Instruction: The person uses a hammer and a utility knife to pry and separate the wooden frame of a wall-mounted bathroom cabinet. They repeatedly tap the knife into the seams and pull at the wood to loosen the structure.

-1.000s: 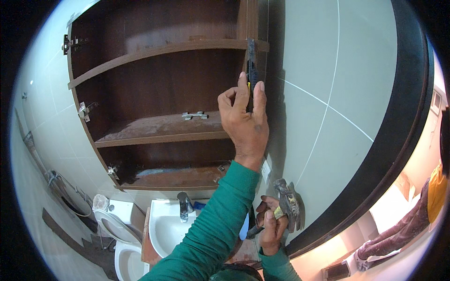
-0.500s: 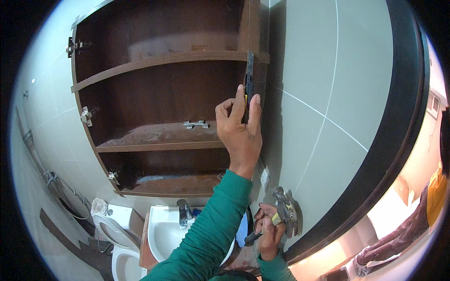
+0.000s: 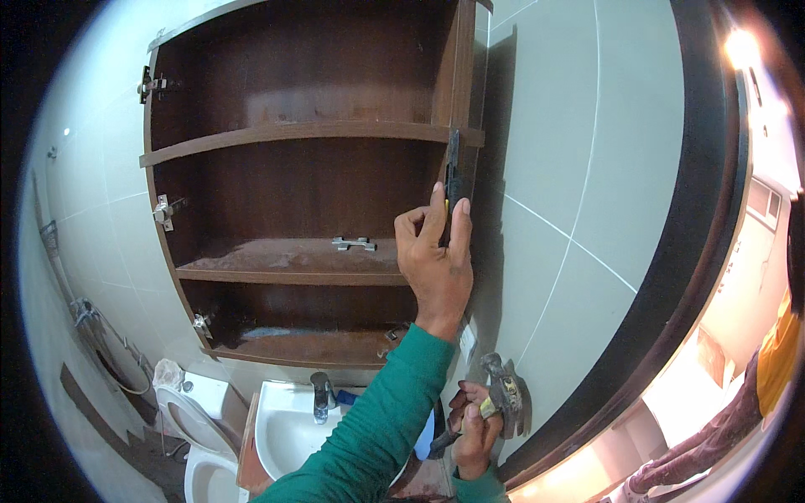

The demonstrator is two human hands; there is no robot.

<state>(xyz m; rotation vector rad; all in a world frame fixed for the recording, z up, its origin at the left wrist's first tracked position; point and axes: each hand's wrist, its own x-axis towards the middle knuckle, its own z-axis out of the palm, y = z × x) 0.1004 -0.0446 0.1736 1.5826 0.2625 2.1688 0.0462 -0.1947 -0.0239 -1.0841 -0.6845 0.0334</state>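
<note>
The left hand (image 3: 436, 260) pinches a slim flat-bladed tool (image 3: 454, 172), black with a yellow strip, between thumb and fingers before the right side panel of the open wall cabinet (image 3: 464, 75). The tool's long axis runs nearly upright along that panel, blade tip up, overlapping the right end of the cabinet's upper shelf edge; whether it touches cannot be told. The left hand shows its back, other fingers curled, its green-sleeved forearm (image 3: 369, 419) slanting up to the cabinet from below.

Below the cabinet's lower right corner, the right hand (image 3: 475, 432) grips a claw hammer (image 3: 507, 394) near its head, the handle slanting down toward the left.

A silvery metal fitting (image 3: 354, 244) lies on the cabinet's lower shelf, and hinges (image 3: 163, 213) line its left edge. Beneath the cabinet is a white washbasin (image 3: 281, 419); below its left corner, a toilet (image 3: 201, 402); to its right, a tiled wall (image 3: 553, 151).
</note>
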